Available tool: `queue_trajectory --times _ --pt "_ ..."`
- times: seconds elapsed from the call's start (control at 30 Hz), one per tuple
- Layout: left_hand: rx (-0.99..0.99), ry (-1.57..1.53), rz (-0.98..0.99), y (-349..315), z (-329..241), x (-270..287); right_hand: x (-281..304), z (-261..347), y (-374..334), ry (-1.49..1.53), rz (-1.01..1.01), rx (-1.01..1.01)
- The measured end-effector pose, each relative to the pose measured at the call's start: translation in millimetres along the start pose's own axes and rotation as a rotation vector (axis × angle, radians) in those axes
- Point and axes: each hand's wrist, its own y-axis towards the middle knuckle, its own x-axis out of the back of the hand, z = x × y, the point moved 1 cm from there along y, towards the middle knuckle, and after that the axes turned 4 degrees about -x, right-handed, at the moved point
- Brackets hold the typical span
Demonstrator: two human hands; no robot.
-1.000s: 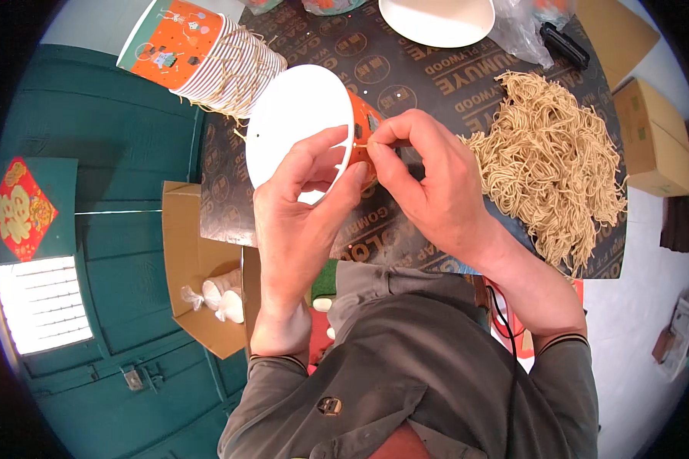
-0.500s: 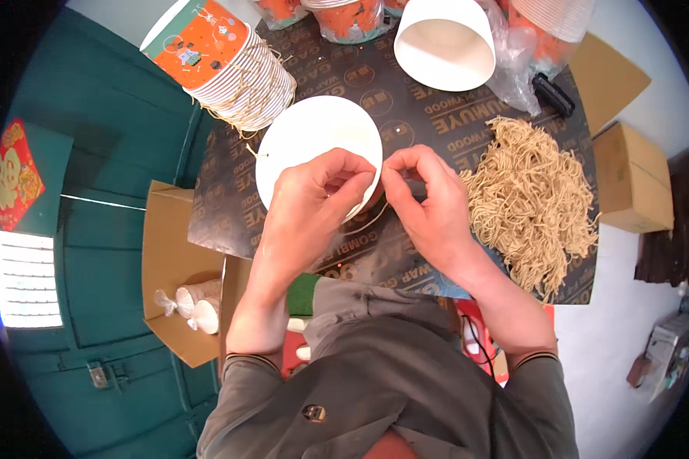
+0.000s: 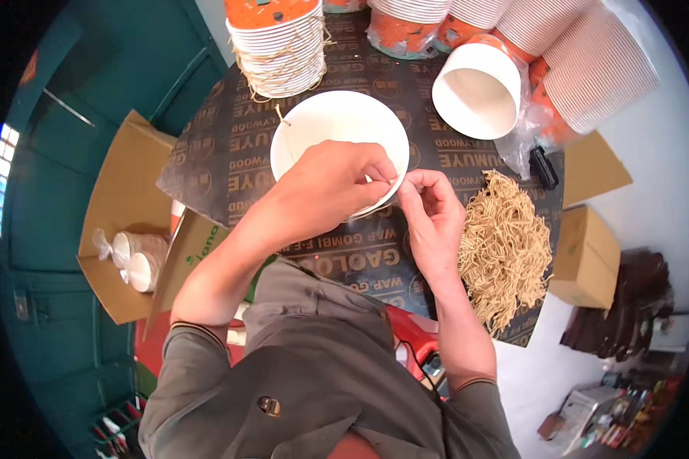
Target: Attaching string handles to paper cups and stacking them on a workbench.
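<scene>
A white paper bucket stands in front of me with its mouth facing up. A short beige cord end pokes out at its far left wall. My left hand reaches over the mouth, fingers pinched together against the inside of the right rim; whatever they hold is hidden. Just outside that same rim, my right hand is closed in a pinch, its fingertips nearly meeting the left ones. The thin cord at the right fingertips is mostly hidden.
To the right lies a heap of beige cords. A stack of orange-and-white buckets hung with cords stands far left. Another white bucket lies tipped, beside bagged bucket stacks and a black object. Cardboard boxes flank the table.
My view has shifted, so the table sits differently. Both hands have come to the bucket's right rim, the left reaching farther inside. The cord loop beneath the hands shows less.
</scene>
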Motion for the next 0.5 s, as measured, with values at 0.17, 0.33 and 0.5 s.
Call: queue_trajectory --times 0.17,0.33,0.5 --pt "-0.112 0.161 -0.046 3.2 4.9 -1.5 -1.1 2.9 -1.7 -0.026 0.001 0.012" --pt "-0.192 0.139 -0.081 2.4 13.9 3.8 -2.8 0.4 -3.1 -0.011 0.021 -0.027" --pt "-0.216 0.155 -0.061 0.8 26.2 6.3 -3.9 1.1 -4.7 -0.038 0.02 -0.036"
